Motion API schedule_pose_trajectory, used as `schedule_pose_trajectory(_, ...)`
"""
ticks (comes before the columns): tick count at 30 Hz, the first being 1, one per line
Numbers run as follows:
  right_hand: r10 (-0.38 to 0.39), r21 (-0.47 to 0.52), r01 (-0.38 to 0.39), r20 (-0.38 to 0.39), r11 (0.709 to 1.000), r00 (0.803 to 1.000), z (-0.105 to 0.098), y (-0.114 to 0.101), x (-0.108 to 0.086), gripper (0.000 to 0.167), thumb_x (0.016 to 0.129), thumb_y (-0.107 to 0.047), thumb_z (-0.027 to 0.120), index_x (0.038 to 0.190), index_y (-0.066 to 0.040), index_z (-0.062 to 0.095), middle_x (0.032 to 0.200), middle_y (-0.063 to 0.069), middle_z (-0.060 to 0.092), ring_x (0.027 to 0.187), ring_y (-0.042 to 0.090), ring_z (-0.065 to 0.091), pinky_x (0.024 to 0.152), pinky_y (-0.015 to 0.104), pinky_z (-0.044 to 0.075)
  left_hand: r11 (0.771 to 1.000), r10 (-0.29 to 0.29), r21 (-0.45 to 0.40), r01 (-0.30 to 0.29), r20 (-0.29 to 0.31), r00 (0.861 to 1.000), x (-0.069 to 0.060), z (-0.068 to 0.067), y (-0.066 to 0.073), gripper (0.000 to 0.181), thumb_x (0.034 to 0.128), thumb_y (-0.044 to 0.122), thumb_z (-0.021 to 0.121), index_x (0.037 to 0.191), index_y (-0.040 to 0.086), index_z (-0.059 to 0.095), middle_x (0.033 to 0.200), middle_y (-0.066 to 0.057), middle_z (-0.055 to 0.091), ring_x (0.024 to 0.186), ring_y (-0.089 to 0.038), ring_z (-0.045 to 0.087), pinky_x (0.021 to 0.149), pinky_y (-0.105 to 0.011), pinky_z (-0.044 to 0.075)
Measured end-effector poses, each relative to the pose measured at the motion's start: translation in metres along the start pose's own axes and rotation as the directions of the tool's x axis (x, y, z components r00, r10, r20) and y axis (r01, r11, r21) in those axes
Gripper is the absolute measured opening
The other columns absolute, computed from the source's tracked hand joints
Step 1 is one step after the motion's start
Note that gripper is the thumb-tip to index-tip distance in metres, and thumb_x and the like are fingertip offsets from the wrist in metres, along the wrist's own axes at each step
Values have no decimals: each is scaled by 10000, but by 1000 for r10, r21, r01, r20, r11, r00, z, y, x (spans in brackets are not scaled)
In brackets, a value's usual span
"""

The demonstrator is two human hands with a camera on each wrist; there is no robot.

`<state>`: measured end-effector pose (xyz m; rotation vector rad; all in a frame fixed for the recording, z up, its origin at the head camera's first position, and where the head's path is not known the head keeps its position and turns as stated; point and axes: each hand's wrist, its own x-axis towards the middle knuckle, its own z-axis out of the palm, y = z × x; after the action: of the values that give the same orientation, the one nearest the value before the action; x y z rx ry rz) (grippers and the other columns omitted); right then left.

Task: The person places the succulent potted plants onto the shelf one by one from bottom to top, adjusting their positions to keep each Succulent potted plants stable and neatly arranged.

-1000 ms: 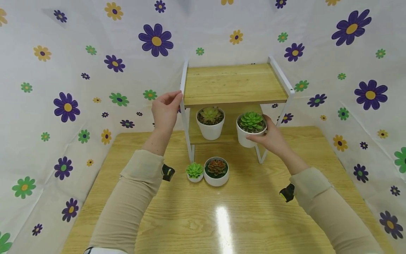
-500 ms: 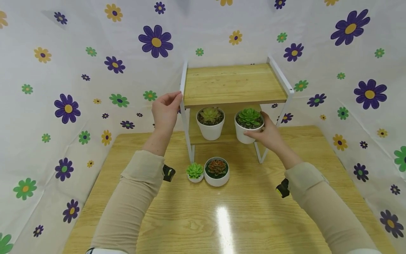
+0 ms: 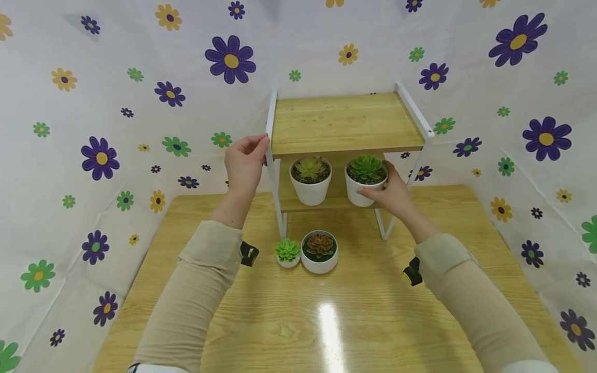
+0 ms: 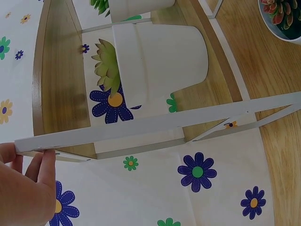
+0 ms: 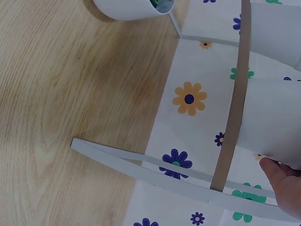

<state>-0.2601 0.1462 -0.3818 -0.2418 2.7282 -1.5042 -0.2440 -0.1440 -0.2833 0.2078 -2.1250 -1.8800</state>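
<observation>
My left hand (image 3: 244,161) pinches the top left front corner of a two-tier shelf's white frame (image 4: 141,126). On the right, my right hand (image 3: 391,192) grips a white pot (image 5: 270,117) with a bright green succulent (image 3: 366,169), thumb on its front and fingers round its right side. That pot is at the front of the lower tier (image 3: 333,203), under the wooden top board (image 3: 347,122). Beside it, a gap apart, stands another white pot (image 3: 311,191) with a yellowish-green succulent (image 4: 107,66). Whether the gripped pot's base touches the board is hard to tell.
On the wooden table (image 3: 280,321), in front of the shelf, a small potted green succulent (image 3: 287,250) stands beside a white bowl-shaped pot (image 3: 319,265) with a reddish succulent. Flower-patterned cloth (image 3: 116,93) surrounds the table at the back and sides.
My right hand has moved the potted succulent slightly left and further back over the lower tier. My left hand stays at the frame corner.
</observation>
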Motion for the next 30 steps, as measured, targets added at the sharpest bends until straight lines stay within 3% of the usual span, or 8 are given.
schedule_pose_trajectory(8,-14,9,14,-9,1000,1000,3,1,4,966,825,-319,705,1484,-20,65,1482,245,257,1360,402,294,1081,544,331,1000,-4,17,4,-4,1000,-1,-1,-2,249,912,243,608,1102,95,670,1114,-49,631,990,-122,581,891,-241,522)
schedule_pose_trajectory(12,21,14,-21,-14,1000,1000,7,3,2,1056,836,-382,679,1487,-35,-76,1528,251,137,1396,397,217,1118,536,273,1000,-1,24,1,-3,1000,0,-2,-3,254,914,252,605,1106,98,669,1110,-49,633,973,-118,581,879,-240,524)
schedule_pose_trajectory(16,20,-31,-22,-63,999,998,17,9,-8,1134,841,-412,666,1450,-22,-207,1539,268,16,1419,395,131,1147,533,204,1000,-14,27,14,0,1000,-1,-1,-3,252,915,256,604,1106,104,667,1105,-43,631,967,-114,578,879,-236,522)
schedule_pose_trajectory(18,-35,-79,26,-115,997,993,24,13,-16,1121,832,-383,687,1460,-3,-160,1530,277,60,1415,400,140,1146,541,198,999,-21,29,21,1,1000,-1,-1,-3,249,915,256,603,1105,108,667,1104,-41,631,962,-116,578,876,-237,523)
schedule_pose_trajectory(22,-163,-150,134,-199,980,966,37,23,-34,1034,817,-311,723,1482,-1,-6,1482,277,191,1378,412,199,1118,572,223,1000,-15,26,15,4,1000,-1,-1,-2,251,916,253,602,1109,106,667,1120,-48,630,975,-121,580,885,-244,521)
schedule_pose_trajectory(26,-293,-158,259,-262,953,920,50,38,-52,914,799,-262,736,1434,56,161,1384,300,289,1284,424,293,1063,571,282,1000,-3,22,3,6,1000,0,-1,-1,255,917,253,600,1109,100,668,1125,-53,632,985,-119,580,895,-243,519)
schedule_pose_trajectory(28,-355,-158,322,-275,934,894,57,47,-60,855,782,-249,741,1375,106,238,1322,322,329,1218,436,333,1020,563,318,1000,2,17,-2,6,1000,0,-1,0,255,917,250,601,1106,93,669,1119,-57,634,983,-119,578,893,-244,520)
schedule_pose_trajectory(30,-394,-164,362,-256,917,883,63,56,-66,850,761,-243,755,1351,121,265,1296,336,348,1186,444,353,987,559,349,1000,3,12,-3,7,1000,0,-1,1,255,916,246,603,1103,87,671,1114,-61,635,979,-122,578,890,-248,522)
